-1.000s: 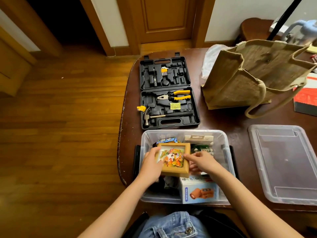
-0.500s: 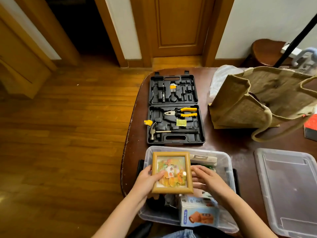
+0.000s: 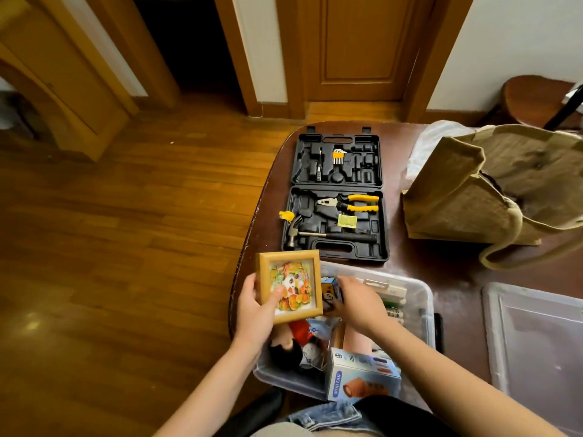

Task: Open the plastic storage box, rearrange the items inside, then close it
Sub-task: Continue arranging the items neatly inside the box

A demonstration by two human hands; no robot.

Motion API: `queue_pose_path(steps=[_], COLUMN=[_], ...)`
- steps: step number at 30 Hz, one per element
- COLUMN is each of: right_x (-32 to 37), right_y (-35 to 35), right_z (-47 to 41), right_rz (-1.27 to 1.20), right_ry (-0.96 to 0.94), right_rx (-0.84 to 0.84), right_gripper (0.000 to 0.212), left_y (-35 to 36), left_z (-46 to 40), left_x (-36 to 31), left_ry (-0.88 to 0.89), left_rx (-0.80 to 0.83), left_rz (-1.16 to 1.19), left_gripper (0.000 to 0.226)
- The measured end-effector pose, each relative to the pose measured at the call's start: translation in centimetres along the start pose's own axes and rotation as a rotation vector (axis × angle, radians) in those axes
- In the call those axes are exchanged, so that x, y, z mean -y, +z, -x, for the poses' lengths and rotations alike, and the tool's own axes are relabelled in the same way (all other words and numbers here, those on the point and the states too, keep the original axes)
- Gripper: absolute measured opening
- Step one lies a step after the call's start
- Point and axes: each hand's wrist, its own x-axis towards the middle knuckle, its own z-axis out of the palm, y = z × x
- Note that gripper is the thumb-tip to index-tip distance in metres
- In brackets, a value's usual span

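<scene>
your left hand (image 3: pixel 257 305) now carries the picture frame (image 3: pixel 288 287) alone toward nine o'clock, thumb pinching its glass. your right hand (image 3: pixel 358 302) has let go and reaches into the storage box (image 3: pixel 424 302), fingers loosely apart over a small blue box (image 3: pixel 329 288).

picture frame (image 3: pixel 288 287): tan wood, orange-green floral print | tool case (image 3: pixel 337 197): black | pliers (image 3: pixel 350 203): yellow handles | mini fan box (image 3: pixel 362 378): light blue | tote bag (image 3: pixel 492 187): khaki

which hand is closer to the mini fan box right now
Right. The right hand reaches into the storage box, just above and beyond the mini fan box. The left hand holds the picture frame at the box's left edge, farther off.
</scene>
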Motion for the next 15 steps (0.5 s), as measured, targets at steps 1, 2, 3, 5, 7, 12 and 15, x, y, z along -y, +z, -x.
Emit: queue_pose_path(steps=[1,2,3,5,7,12,15], right_x=[0.3,0.5,0.6,0.8,1.0,1.3,0.1], right_y=[0.3,0.8,1.1,1.7,2.1,2.0,1.5], right_z=[-0.4,-0.8,-1.0,-1.5,-2.0,-2.1,-0.7], right_rz=[0.025,0.018,0.008,0.022,0.044,-0.045,-0.081], right_ry=[0.033,0.071,0.108,0.159,0.17,0.135,0.065], right_rx=[0.05,0.097,0.125,0.125,0.082,0.008,-0.12], right_gripper=[0.037,0.04,0.042,0.037,0.028,0.03,0.029], left_y=[0.0,0.1,0.1,0.1,0.1,-0.6,-1.0], left_z=[0.0,0.1,0.2,0.4,0.6,0.8,0.8], left_x=[-0.2,-0.2,-0.3,-0.2,0.0,0.3,0.5], left_ry=[0.011,0.017,0.02,0.014,-0.008,-0.09,-0.14], left_rx=[-0.006,-0.017,-0.03,-0.063,-0.103,-0.199,-0.247], left_rz=[-0.005,-0.012,-0.018,-0.016,0.019,0.249,0.359], left_gripper=[0.032,0.033,0.035,0.038,0.041,0.041,0.044])
